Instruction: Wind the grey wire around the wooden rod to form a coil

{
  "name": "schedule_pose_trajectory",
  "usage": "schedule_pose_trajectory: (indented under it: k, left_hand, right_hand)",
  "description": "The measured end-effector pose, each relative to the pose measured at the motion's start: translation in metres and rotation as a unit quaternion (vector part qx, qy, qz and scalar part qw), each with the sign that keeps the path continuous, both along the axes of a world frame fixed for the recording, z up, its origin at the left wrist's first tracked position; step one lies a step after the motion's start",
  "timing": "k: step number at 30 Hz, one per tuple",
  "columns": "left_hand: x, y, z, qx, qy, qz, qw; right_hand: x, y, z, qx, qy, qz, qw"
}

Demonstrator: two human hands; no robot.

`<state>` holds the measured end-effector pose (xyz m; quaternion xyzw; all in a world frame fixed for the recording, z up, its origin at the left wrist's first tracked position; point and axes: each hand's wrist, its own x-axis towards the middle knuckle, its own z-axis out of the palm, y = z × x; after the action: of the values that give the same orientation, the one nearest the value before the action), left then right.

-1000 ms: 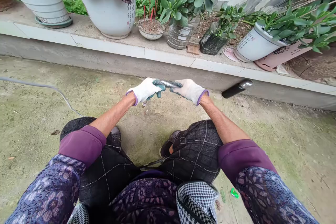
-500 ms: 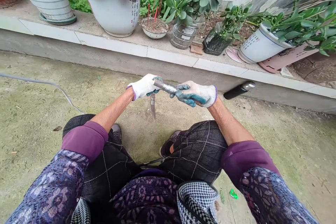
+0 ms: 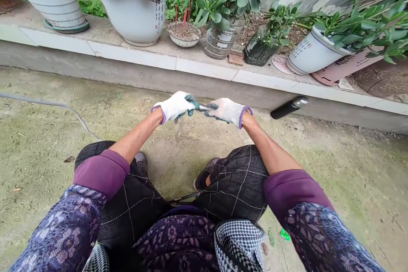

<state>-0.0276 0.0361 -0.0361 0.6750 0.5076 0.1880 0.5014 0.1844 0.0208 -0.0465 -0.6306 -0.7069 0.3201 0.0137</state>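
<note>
A sickle is held level between my two gloved hands, out in front of my knees. Between them shows a short stretch of its shaft (image 3: 203,108), wrapped in shiny silvery wire. My left hand (image 3: 178,105), in a white glove with teal-coated fingers, is closed round one side of the wrapping. In a matching glove, my right hand (image 3: 225,110) grips the other side, its fingers pressed against the shaft. The blade is almost wholly hidden behind my left hand.
A tiled ledge (image 3: 207,69) runs across ahead, bearing a large white pot (image 3: 134,15), a bowl with red sticks (image 3: 184,34) and several potted plants. A black cylinder with a silvery end (image 3: 288,108) is by the wall. A grey hose (image 3: 47,102) lies at left.
My right hand has shifted left along the sickle, closer to my left hand. My left hand now covers part of the wire wrapping, and the blade that hung below has turned out of sight.
</note>
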Motion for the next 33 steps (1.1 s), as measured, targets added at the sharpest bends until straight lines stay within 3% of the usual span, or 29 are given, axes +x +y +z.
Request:
schedule_pose_trajectory:
  k: [4, 7, 10, 13, 16, 18, 21, 24, 29, 33]
  left_hand:
    - [-0.002, -0.001, -0.002, 0.007, -0.004, 0.019, 1.0]
    - [-0.001, -0.002, -0.004, -0.005, -0.047, 0.017, 0.999]
    - [-0.004, -0.001, -0.006, -0.028, -0.119, 0.021, 0.992]
    - [-0.013, 0.001, -0.006, -0.051, -0.157, 0.025, 0.986]
    - [-0.024, 0.001, -0.002, -0.051, -0.149, 0.018, 0.987]
    - [-0.029, -0.001, 0.002, -0.033, -0.122, 0.026, 0.992]
    - [-0.032, -0.002, 0.006, 0.003, -0.061, 0.022, 0.998]
    - [-0.029, -0.001, 0.001, 0.008, -0.026, -0.04, 0.999]
    - [-0.019, 0.006, -0.02, 0.034, 0.032, -0.098, 0.994]
    - [-0.011, 0.009, -0.025, 0.077, 0.06, -0.096, 0.991]
  right_hand:
    - [-0.002, 0.004, 0.002, 0.046, -0.07, 0.035, 0.996]
    - [-0.005, 0.007, 0.003, 0.103, -0.051, 0.015, 0.993]
    - [-0.011, 0.006, 0.01, 0.08, 0.091, -0.069, 0.99]
    - [-0.015, -0.002, 0.02, 0.019, 0.282, -0.119, 0.952]
    - [-0.012, -0.012, 0.028, -0.018, 0.424, -0.1, 0.9]
    - [-0.008, -0.017, 0.029, -0.067, 0.443, -0.065, 0.892]
    - [-0.001, -0.02, 0.026, -0.157, 0.382, 0.004, 0.911]
    - [0.005, -0.019, 0.019, -0.189, 0.291, 0.05, 0.937]
    - [0.005, -0.016, 0.01, -0.132, 0.087, 0.072, 0.985]
    - [-0.001, -0.009, 0.006, -0.037, -0.052, 0.085, 0.994]
